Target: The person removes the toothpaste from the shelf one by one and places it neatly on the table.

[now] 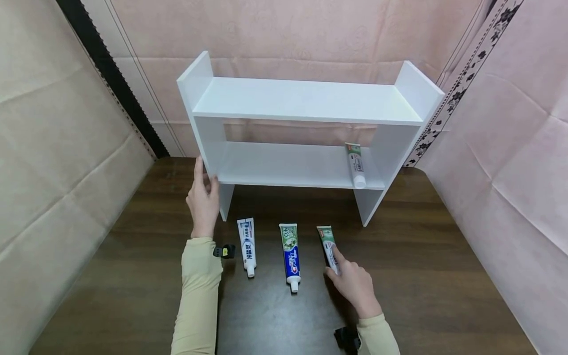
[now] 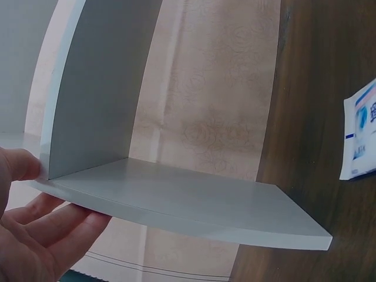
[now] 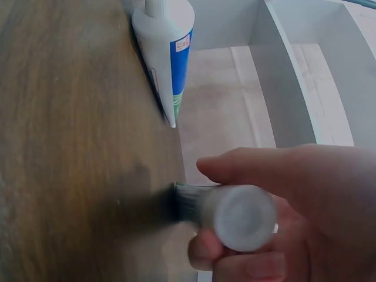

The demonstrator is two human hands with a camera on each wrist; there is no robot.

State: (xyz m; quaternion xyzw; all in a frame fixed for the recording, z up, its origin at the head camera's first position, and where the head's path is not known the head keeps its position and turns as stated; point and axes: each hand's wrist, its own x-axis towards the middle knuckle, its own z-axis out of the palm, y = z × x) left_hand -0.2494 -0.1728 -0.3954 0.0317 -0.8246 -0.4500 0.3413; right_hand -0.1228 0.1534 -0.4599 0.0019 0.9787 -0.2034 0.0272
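Note:
My left hand [image 1: 204,204] holds the left side panel of a white two-tier shelf [image 1: 293,101]. In the left wrist view the thumb is at the front edge of the shelf board and the fingers [image 2: 73,232] lie along the panel's outer face. My right hand [image 1: 352,283] grips a green-and-white toothpaste tube [image 1: 328,246] between thumb and fingers, its cap [image 3: 245,217] facing the right wrist camera. Left of it on the table lie a blue-and-green toothpaste tube [image 1: 290,256] and a white-and-blue toothpaste tube [image 1: 247,246].
Another green-and-white toothpaste tube [image 1: 356,165] lies on the lower shelf board near its right end, cap to the front. The shelf stands at the back of the dark wooden table [image 1: 275,325]. Pale cloth walls [image 1: 501,162] enclose the table at the back and both sides.

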